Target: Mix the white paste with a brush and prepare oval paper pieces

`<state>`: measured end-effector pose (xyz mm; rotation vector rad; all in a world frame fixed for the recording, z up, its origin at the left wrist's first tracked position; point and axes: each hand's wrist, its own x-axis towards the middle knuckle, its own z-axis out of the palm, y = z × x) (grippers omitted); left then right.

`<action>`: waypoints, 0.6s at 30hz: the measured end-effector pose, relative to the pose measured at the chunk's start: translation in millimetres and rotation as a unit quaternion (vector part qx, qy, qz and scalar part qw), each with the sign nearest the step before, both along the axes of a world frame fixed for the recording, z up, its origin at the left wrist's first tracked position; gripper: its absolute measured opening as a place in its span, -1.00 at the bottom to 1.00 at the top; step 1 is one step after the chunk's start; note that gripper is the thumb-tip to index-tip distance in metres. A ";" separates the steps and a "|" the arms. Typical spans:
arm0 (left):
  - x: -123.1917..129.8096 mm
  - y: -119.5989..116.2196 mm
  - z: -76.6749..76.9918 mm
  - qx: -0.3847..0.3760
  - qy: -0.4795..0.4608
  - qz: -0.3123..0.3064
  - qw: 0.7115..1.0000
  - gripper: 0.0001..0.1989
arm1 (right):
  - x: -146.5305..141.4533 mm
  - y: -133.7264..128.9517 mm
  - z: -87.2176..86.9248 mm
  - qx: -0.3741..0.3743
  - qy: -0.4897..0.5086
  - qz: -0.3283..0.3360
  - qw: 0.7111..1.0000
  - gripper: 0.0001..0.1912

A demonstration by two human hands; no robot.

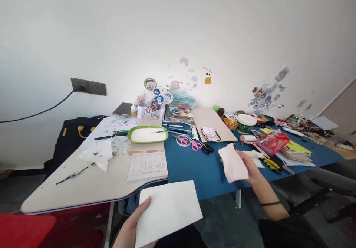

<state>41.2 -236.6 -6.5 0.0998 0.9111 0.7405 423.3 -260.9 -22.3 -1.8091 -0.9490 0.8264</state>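
Note:
My left hand (136, 222) grips a white rectangular board or folded sheet (169, 211) by its left edge, thumb on top, in front of the table edge. In my right hand (249, 166) is a folded white tissue (233, 162), held over the front of the blue mat (191, 170). The fingers behind the tissue are mostly hidden. Beyond the board lies a pad of printed forms (147, 165). A green-rimmed tray (147, 134) of white liquid stands behind that pad, with a blue paintbrush (162, 131) resting across its rim.
Pink scissors (195, 145) and black scissors (207, 149) lie on the mat. A white-lidded tub (246, 123) stands at the back right. Yellow-black cutters (271, 165) and a red packet (274, 142) are further right. Crumpled tissue (97, 153) lies left.

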 end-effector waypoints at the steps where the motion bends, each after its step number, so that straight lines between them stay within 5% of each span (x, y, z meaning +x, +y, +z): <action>1: 0.2 1.0 -0.8 -0.002 -0.002 0.000 1.000 -0.48 | -2.8 -2.4 -1.8 0.005 0.046 -0.007 0.999 -0.40; 5: 2.2 3.5 -5.2 0.004 0.008 0.005 1.000 -0.47 | -11.2 -0.6 -5.1 0.010 0.190 -0.045 0.981 -0.62; 10: 4.9 3.8 -14.2 0.003 0.023 0.006 1.000 -0.50 | -16.9 -12.9 7.5 0.033 0.186 -0.066 0.980 -0.78; 14: 4.6 3.1 -18.9 0.027 -0.003 0.019 0.999 -0.53 | -14.8 -67.3 23.2 0.105 0.118 -0.088 0.984 -0.67; 18: 6.1 2.1 -14.3 0.053 -0.049 0.035 0.997 -0.56 | -12.2 -132.0 21.2 0.050 0.001 -0.158 0.986 -0.73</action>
